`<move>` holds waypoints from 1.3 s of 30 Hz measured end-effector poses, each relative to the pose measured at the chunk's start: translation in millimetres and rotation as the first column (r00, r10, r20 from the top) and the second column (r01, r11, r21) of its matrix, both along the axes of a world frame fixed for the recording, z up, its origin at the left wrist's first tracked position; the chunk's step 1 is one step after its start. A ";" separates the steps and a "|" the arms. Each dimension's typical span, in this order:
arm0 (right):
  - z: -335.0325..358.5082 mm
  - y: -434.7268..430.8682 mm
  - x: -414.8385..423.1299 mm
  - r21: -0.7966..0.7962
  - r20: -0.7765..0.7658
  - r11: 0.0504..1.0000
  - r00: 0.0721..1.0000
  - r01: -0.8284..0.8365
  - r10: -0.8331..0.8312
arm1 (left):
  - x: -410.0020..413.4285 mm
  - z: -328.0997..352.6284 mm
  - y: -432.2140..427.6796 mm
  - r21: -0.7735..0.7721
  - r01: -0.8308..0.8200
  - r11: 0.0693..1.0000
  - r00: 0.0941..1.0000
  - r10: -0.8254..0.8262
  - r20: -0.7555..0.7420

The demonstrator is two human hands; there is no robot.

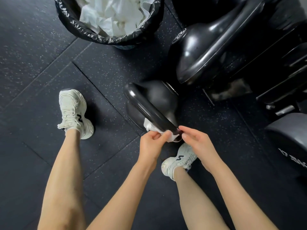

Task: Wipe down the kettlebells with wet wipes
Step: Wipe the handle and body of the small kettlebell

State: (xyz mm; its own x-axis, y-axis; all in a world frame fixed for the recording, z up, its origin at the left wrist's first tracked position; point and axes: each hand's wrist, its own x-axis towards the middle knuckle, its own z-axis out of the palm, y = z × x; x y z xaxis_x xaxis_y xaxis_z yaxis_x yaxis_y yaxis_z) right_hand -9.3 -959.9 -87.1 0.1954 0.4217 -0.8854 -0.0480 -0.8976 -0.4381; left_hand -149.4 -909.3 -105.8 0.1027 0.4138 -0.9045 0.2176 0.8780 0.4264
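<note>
A black kettlebell [152, 103] stands on the dark rubber floor between my feet, its glossy handle running toward me. My left hand [152, 144] is closed on a white wet wipe [152, 127] that wraps the near end of the handle from below. My right hand [197, 143] pinches the same end of the handle with its fingertips, touching the wipe's edge. A second, larger black kettlebell [207, 47] rests on a low black rack at the upper right.
A bin [83, 29] lined with a black bag and filled with several used white wipes stands at the top left. My white sneakers [74, 112] [178, 161] flank the kettlebell. The rack's frame [272, 83] and another dark weight [290, 140] crowd the right side.
</note>
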 end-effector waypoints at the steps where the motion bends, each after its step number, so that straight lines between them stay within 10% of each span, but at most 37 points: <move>1: -0.9 -0.2 -2.5 0.004 0.004 1.000 1.000 0.002 -0.002 | -2.2 -2.4 5.7 0.009 -0.043 0.999 0.999 0.043 -0.025; 9: 3.1 -2.1 -18.9 -0.020 0.145 0.999 0.989 0.046 -0.042 | -20.2 -7.5 65.6 0.157 -0.297 0.942 0.933 0.321 -0.160; 14: 10.2 25.7 -24.6 0.028 0.226 0.999 0.974 0.025 -0.031 | -56.2 -10.9 124.9 0.384 0.246 0.890 0.872 -0.030 -0.489; 18: 6.5 53.4 -28.3 0.028 0.233 1.000 0.972 0.013 -0.019 | -53.6 -13.2 158.4 0.251 0.767 0.590 0.616 -0.572 -0.542; 25: -11.7 77.4 -33.2 0.032 0.233 0.999 0.972 0.009 -0.017 | -15.5 -43.8 219.6 -0.081 0.978 0.191 0.155 -0.931 -0.331; 30: -10.6 75.6 -25.8 -0.025 0.241 1.000 0.971 0.015 -0.008 | 19.7 -70.2 225.0 -0.220 0.975 0.032 -0.008 -0.984 -0.179; 39: 9.6 64.5 -16.2 -0.026 0.294 1.000 0.956 0.009 -0.001 | 37.5 -22.4 220.9 -0.219 0.881 -0.420 -0.473 -0.813 -0.341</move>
